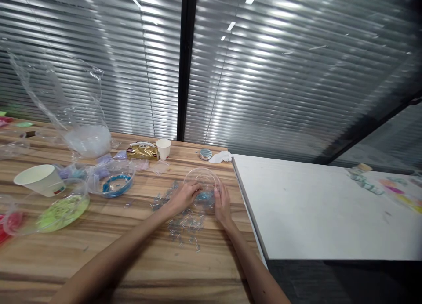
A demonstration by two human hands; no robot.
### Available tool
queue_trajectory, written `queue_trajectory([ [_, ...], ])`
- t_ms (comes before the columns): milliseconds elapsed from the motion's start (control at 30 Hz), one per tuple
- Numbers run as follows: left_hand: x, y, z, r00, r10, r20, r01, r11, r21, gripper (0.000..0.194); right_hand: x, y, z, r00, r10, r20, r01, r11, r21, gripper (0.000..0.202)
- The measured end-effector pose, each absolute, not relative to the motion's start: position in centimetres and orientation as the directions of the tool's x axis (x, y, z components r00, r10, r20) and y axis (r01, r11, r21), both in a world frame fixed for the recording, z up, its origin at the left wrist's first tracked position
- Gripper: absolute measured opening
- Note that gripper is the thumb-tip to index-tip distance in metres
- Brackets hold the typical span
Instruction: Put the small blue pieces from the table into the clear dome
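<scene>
A clear plastic bowl [201,172] stands on the wooden table, with a little blue material [205,197] in its bottom. My right hand [223,204] grips the bowl's right side, thumb toward the inside and fingers around the wall. Over the left rim, my left hand [185,196] has its fingers pinched together inside the bowl. Whatever those fingertips hold is too small to make out. Many short, thin, clear tube-like pieces [186,224] lie scattered under and around my left wrist, in front of the bowl and to its left.
Left are a bowl with a blue ring [117,185], a bowl of green material [62,211], a paper cup [39,180] and a large clear bag [89,139]. Behind stand a gold packet [143,151], a small cup [163,149], a round tin [205,154] and crumpled tissue [220,157]. A white table [316,207] adjoins right.
</scene>
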State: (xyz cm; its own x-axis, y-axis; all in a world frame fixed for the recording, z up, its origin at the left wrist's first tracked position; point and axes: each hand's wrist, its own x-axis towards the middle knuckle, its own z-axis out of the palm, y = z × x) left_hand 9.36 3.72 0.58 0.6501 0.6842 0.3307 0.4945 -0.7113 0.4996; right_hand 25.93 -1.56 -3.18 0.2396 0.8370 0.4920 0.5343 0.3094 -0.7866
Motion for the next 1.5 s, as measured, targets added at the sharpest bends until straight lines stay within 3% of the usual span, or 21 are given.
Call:
queue_trajectory([
  [667,9.39,3.47,-0.01,0.664,0.672,0.327,0.497,-0.724,0.479,0.016,25.91,-1.56,-3.12,0.238,0.843,0.483,0.534,0.302,-0.79,0.041],
  [1500,9.54,3.23,-0.06,0.724,0.614,0.315,0.506,-0.783,0.362,0.012,25.93,-1.48,-3.18,0.228,0.849,0.477,0.517,0.31,-0.798,0.044],
])
